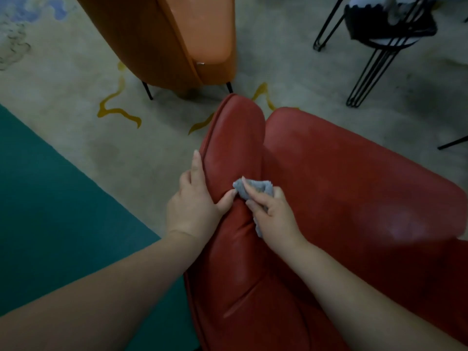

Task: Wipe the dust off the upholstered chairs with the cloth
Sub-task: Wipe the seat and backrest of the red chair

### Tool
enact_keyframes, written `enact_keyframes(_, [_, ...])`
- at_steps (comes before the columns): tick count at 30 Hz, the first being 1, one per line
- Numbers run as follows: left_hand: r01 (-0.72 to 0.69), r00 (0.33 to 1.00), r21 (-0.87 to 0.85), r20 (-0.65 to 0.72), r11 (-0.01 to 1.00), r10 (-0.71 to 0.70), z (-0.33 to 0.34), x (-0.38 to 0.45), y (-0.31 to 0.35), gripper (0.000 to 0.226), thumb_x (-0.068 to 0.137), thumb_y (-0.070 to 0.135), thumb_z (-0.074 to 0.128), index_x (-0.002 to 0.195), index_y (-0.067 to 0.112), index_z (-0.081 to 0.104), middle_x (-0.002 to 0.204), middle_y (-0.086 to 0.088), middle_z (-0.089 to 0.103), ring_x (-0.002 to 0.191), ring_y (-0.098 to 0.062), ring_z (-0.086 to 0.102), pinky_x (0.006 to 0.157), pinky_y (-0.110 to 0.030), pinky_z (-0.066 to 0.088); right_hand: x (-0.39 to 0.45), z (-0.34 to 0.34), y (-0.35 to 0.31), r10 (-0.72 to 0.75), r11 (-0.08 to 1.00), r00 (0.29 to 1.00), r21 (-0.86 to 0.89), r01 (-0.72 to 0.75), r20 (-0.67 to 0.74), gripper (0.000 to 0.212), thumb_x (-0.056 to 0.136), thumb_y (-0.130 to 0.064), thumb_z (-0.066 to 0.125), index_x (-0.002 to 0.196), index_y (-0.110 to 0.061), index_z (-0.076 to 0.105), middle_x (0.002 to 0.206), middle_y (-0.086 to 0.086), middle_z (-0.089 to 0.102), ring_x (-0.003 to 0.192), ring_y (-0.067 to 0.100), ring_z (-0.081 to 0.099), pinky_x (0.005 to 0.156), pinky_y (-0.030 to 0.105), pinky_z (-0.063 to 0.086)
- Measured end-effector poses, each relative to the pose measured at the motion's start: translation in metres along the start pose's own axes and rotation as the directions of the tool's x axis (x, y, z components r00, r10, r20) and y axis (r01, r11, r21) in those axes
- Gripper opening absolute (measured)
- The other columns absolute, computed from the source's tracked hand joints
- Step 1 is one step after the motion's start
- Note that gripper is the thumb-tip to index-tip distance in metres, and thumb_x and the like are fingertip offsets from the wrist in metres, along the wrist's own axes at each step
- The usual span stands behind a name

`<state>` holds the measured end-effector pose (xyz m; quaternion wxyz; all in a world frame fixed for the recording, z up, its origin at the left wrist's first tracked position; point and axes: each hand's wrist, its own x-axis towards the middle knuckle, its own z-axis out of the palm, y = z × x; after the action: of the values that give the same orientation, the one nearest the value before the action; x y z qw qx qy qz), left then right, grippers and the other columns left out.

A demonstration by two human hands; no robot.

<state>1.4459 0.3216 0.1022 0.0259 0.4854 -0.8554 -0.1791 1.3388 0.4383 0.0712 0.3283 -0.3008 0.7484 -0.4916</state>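
A red upholstered chair (342, 178) fills the lower right of the head view, its padded armrest (235, 138) running up the middle. My right hand (273, 214) grips a small crumpled grey cloth (255, 188) and holds it against the inner side of that armrest. My left hand (195, 198) rests on the armrest's outer edge with fingers straight along the seam and the thumb lying on top, close to the cloth. An orange upholstered chair (162, 39) stands farther off at the top.
The floor is a beige carpet (76, 79) with yellow squiggles and a teal area (43, 193) at the left. A black wire-legged side table (385, 39) stands at the top right. Another thin black leg (453, 142) shows at the right edge.
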Motion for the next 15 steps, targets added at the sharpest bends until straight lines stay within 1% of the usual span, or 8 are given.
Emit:
enact_keyframes(2, [-0.007,1.0,-0.017,0.01,1.0,0.007,0.0,-0.001,0.0,0.105,0.073,0.073,0.05,0.151,0.027,-0.002,0.139,-0.01,0.042,0.108,-0.031,0.058,0.079,-0.038,0.046,-0.015,-0.004,-0.002,0.047,0.997,0.998,-0.065,-0.044,0.05,0.058,0.092,-0.016,0.059,0.11,-0.07,0.043,0.103,-0.018,0.042,0.096,0.003,0.053,0.088,0.014,0.044])
enact_keyframes(5, [-0.006,0.999,-0.041,0.031,0.999,0.007,-0.001,0.0,0.002,0.104,0.072,0.075,0.048,0.15,0.029,-0.002,0.138,-0.01,0.042,0.106,-0.032,0.058,0.076,-0.036,0.044,-0.027,-0.013,-0.007,0.113,0.975,0.989,-0.203,-0.092,0.099,0.058,0.092,-0.026,0.058,0.103,-0.08,0.039,0.103,-0.015,0.041,0.099,0.011,0.052,0.092,0.027,0.046])
enact_keyframes(7, [-0.013,0.998,-0.051,0.06,0.999,0.016,-0.002,0.001,0.002,0.104,0.073,0.075,0.048,0.15,0.029,-0.004,0.137,-0.01,0.04,0.104,-0.033,0.058,0.075,-0.036,0.043,-0.033,-0.019,-0.013,0.167,0.958,0.981,-0.251,-0.138,0.096,0.052,0.093,-0.028,0.056,0.11,-0.075,0.04,0.101,-0.013,0.039,0.094,0.015,0.054,0.086,0.037,0.051])
enact_keyframes(8, [-0.021,0.997,-0.057,0.079,0.998,0.025,-0.004,0.001,0.002,0.104,0.074,0.074,0.048,0.15,0.028,-0.006,0.137,-0.011,0.039,0.104,-0.034,0.058,0.075,-0.037,0.044,-0.036,-0.021,-0.016,0.185,0.95,0.98,-0.266,-0.161,0.068,0.049,0.093,-0.028,0.056,0.113,-0.071,0.043,0.1,-0.013,0.039,0.092,0.017,0.055,0.085,0.04,0.052])
enact_keyframes(10, [-0.045,0.987,-0.075,0.151,0.996,0.056,-0.008,0.002,0.0,0.105,0.076,0.072,0.05,0.15,0.028,-0.01,0.139,-0.011,0.035,0.106,-0.036,0.057,0.078,-0.04,0.046,-0.045,-0.024,-0.021,0.201,0.935,0.978,-0.288,-0.206,-0.049,0.045,0.092,-0.026,0.057,0.12,-0.061,0.049,0.099,-0.008,0.039,0.087,0.021,0.056,0.083,0.043,0.053])
enact_keyframes(12, [-0.086,0.955,-0.128,0.273,0.988,0.118,-0.017,0.008,-0.007,0.107,0.077,0.068,0.056,0.149,0.028,-0.014,0.143,-0.011,0.031,0.114,-0.036,0.053,0.086,-0.042,0.045,-0.051,-0.027,-0.027,0.217,0.927,0.953,-0.261,-0.269,-0.211,0.043,0.092,-0.023,0.058,0.126,-0.048,0.053,0.1,0.0,0.042,0.08,0.023,0.057,0.081,0.041,0.054])
enact_keyframes(13, [-0.099,0.931,-0.172,0.332,0.98,0.153,-0.024,0.012,-0.014,0.107,0.078,0.065,0.059,0.15,0.028,-0.013,0.146,-0.01,0.029,0.121,-0.033,0.049,0.092,-0.042,0.043,-0.052,-0.027,-0.032,0.231,0.928,0.933,-0.225,-0.296,-0.276,0.041,0.092,-0.021,0.057,0.127,-0.043,0.055,0.102,0.006,0.045,0.075,0.022,0.057,0.076,0.035,0.054])
enact_keyframes(15, [-0.124,0.885,-0.238,0.413,0.963,0.216,-0.042,0.021,-0.031,0.1,0.081,0.061,0.059,0.152,0.026,-0.003,0.151,-0.007,0.029,0.131,-0.027,0.042,0.102,-0.039,0.038,-0.05,-0.027,-0.045,0.277,0.929,0.896,-0.14,-0.341,-0.347,0.04,0.094,-0.019,0.055,0.129,-0.036,0.056,0.106,0.017,0.05,0.062,0.016,0.054,0.058,0.02,0.05])
